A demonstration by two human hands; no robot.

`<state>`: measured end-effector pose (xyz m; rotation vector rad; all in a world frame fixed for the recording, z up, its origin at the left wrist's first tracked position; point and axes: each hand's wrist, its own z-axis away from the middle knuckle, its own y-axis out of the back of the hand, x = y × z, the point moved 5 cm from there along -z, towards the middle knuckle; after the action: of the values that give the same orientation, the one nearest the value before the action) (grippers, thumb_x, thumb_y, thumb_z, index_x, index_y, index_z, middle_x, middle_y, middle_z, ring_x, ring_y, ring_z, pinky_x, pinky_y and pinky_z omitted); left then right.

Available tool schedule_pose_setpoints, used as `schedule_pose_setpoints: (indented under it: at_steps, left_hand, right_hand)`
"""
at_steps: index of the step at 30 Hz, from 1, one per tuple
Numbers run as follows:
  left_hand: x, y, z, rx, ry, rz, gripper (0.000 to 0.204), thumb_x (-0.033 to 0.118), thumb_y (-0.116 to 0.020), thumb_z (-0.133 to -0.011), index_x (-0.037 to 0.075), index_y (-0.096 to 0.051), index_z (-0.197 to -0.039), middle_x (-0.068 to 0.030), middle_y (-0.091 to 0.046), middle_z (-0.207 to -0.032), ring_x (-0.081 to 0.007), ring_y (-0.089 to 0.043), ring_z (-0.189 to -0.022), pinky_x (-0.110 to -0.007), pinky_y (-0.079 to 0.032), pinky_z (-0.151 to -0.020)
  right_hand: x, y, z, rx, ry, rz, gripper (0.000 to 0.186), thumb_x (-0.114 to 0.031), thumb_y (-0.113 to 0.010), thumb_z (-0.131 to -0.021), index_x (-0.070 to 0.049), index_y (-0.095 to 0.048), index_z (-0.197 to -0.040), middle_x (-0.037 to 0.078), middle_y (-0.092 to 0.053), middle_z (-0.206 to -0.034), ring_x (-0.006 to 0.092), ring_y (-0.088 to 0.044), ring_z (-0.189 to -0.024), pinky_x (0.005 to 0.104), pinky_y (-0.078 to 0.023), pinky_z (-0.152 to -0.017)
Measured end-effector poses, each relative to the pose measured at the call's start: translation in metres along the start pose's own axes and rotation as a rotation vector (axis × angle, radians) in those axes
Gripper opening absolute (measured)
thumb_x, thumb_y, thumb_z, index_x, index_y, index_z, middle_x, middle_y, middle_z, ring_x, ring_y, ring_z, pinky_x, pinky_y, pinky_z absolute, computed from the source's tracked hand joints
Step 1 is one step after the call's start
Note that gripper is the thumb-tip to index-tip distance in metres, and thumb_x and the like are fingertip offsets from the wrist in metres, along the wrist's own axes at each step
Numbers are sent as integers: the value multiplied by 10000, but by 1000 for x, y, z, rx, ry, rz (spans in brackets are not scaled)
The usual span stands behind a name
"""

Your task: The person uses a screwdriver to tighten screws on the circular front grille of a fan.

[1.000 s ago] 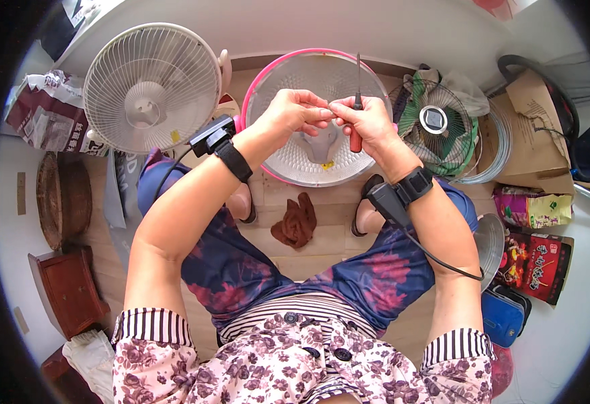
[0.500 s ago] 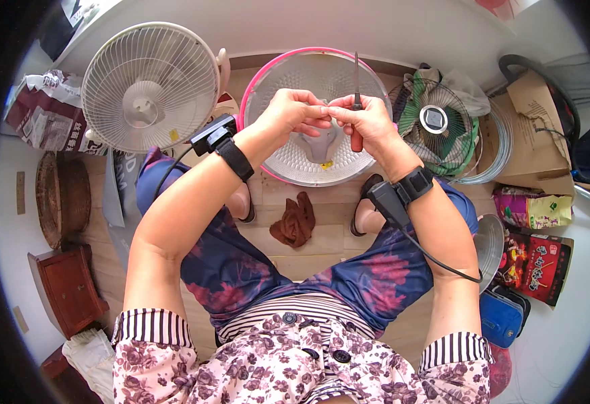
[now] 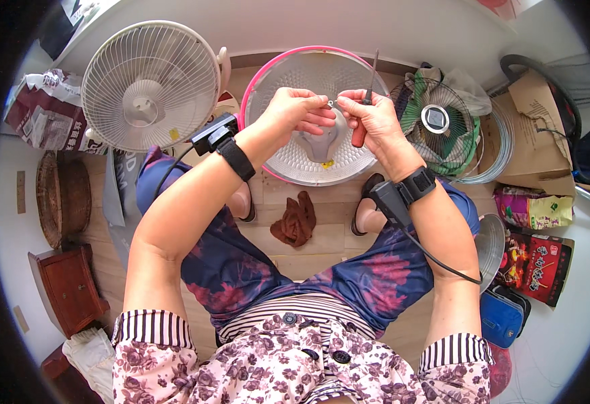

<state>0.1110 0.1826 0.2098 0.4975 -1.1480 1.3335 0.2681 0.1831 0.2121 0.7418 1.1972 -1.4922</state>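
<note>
Both my hands are raised over a round heater with a dimpled silver dish and a pink rim point(image 3: 283, 166). A pale, rounded centre piece point(image 3: 320, 145) stands in the dish. My left hand point(image 3: 296, 113) pinches a tiny metal piece point(image 3: 331, 103) between thumb and forefinger, too small to name. In my right hand point(image 3: 374, 121) is a screwdriver point(image 3: 359, 137) with a red handle, its shaft pointing up and away. The right thumb and forefinger are closed near the tiny piece, a narrow gap from the left fingertips.
A white fan point(image 3: 150, 87) stands at the left. On the floor between my feet lies a brown cloth point(image 3: 295, 221). To the right are a round wire guard point(image 3: 436, 120), coiled wire point(image 3: 500, 151), a cardboard box point(image 3: 534, 135) and a blue case point(image 3: 500, 316).
My hands, which were touching at the fingertips, have drawn slightly apart. The right hand and its screwdriver have shifted right, and the tiny metal piece now shows at the left fingertips.
</note>
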Motion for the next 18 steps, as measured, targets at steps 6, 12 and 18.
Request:
schedule_pose_setpoints:
  at_steps: [6,12,18]
  left_hand:
    - [0,-2,-1,7,-2,-4,241,180,-613,-881,-48,-616,-960,-147,-664,-882,-204,-682,-767,-289,-560,-612]
    - [-2,-3,-3,-26,-46,-22,250,228,-625,-884,-9,-630,-960,-131,-678,-901,-172,-678,-776,-250,-547,-612]
    - [-3,-3,-5,24,-87,-85,222,215,-620,-889,0,-636,-944,-115,-676,-886,-166,-675,-769,-258,-548,-609]
  right_hand:
    - [-2,1,-2,5,52,31,122,-58,-725,-768,-22,-633,-840,15,-598,-665,51,-499,-502,172,-396,-443]
    - [-4,1,-1,51,97,207,137,-88,-738,-742,-31,-639,-818,8,-584,-634,45,-477,-478,179,-377,-416]
    - [-5,0,-1,53,118,263,137,-94,-739,-732,-31,-643,-807,11,-584,-636,41,-461,-470,194,-360,-397]
